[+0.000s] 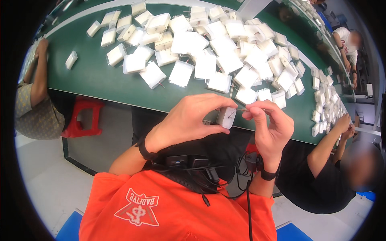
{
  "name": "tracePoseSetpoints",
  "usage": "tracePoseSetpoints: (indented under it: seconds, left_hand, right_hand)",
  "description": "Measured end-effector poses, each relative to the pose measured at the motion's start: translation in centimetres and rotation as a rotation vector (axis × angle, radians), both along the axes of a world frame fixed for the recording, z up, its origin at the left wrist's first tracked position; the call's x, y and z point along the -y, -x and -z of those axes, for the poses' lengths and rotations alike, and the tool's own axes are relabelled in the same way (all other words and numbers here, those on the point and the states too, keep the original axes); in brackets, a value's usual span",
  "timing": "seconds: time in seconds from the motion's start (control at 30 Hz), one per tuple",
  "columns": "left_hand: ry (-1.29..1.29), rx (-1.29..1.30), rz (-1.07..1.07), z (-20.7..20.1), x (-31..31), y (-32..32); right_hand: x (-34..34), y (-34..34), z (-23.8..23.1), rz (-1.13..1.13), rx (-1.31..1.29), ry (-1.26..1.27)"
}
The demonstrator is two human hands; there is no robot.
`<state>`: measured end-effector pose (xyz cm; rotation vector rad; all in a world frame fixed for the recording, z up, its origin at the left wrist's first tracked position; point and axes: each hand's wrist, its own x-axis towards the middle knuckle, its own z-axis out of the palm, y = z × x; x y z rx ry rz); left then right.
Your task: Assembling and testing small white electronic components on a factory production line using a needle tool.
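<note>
A green desk (88, 76) is curving from 10 o'clock to 3 o'clock. At 9 o'clock a red stool (98, 118) is standing by its near edge. Pale floor (38, 164) is showing at 8 and 4 o'clock, a dark strip (80, 165) running beside it.

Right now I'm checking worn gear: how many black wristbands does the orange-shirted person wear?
2: the left wristband, behind the left hand holding a white rectangular block, and the right wristband, behind the right hand.
</note>
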<state>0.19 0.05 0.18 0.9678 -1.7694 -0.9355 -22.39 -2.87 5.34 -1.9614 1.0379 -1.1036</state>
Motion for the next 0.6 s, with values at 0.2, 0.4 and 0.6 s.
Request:
tracePoseSetpoints:
  seconds: [0.2,0.4,0.6]
  left_hand:
    - [-0.009,-0.003,-0.01,0.13,-0.06,0.0]
    - [0.045,0.014,-0.019,0.33,-0.03,0.06]
    - [0.069,0.013,-0.024,0.4,0.05,0.04]
  right_hand:
    - [-0.22,-0.17,0.3,0.026,0.038,-0.056]
    - [-0.1,-0.35,0.32,0.038,0.042,-0.048]
    - [-0.02,-0.56,-0.52,0.017,-0.078,0.011]
